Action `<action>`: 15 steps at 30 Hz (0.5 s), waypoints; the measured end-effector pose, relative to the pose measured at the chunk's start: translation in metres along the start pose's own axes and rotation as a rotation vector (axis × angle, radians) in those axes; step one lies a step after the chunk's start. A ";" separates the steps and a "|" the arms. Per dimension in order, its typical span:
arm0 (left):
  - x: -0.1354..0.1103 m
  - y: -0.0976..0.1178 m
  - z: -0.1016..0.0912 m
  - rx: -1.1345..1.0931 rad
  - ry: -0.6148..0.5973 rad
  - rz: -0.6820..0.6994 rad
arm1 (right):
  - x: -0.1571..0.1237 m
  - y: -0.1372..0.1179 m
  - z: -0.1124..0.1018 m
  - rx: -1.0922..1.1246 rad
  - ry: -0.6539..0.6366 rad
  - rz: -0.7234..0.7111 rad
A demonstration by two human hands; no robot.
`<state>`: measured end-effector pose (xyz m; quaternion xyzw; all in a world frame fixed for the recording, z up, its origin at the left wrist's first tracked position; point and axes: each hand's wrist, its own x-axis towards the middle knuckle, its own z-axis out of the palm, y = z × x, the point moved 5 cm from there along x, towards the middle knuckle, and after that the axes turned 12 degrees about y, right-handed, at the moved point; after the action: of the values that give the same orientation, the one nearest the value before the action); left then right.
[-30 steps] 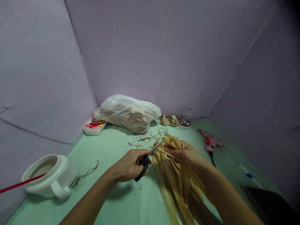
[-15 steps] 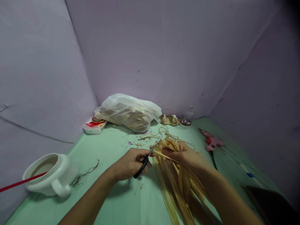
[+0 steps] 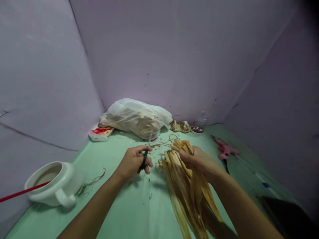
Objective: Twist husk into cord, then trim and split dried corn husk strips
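My left hand [image 3: 133, 161] has its fingers through the handles of black-handled scissors [image 3: 144, 159], held upright, apart from the husks; the blades are blurred. My right hand [image 3: 196, 160] grips the gathered top of some dried corn husks [image 3: 183, 146], with thumb and fingers closed round them. Long tan strips hang below that hand, and more dried strips [image 3: 174, 186] lie on the table beneath it. Small trimmed scraps [image 3: 159, 162] are scattered between my two hands.
A plastic bag [image 3: 137, 119] of dried husks rests against the back wall, a tissue pack [image 3: 101, 132] on its left. Braided pieces [image 3: 180, 126] and a dish of beads [image 3: 197, 129] sit further right. A white pot [image 3: 53, 184] stands left; a pink glue gun [image 3: 227, 150] lies right.
My left hand has drawn the scissors left, away from the husks, and turned them upright. My right hand has lifted the gathered husk end slightly and shifted it right.
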<state>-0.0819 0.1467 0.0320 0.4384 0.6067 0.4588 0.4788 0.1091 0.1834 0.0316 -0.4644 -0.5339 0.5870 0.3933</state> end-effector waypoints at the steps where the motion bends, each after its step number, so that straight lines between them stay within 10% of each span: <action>1: 0.003 0.003 -0.008 -0.035 0.096 0.029 | 0.000 -0.004 -0.003 0.018 0.022 -0.016; 6: 0.006 0.014 -0.032 -0.064 0.332 0.106 | 0.003 -0.002 -0.020 -0.127 0.159 0.042; 15: -0.003 0.016 -0.017 0.055 0.320 0.046 | 0.014 0.020 -0.021 -1.157 0.336 -0.020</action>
<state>-0.0964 0.1449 0.0498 0.3866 0.6772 0.5169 0.3532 0.1263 0.1995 0.0104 -0.6845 -0.7014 0.1162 0.1614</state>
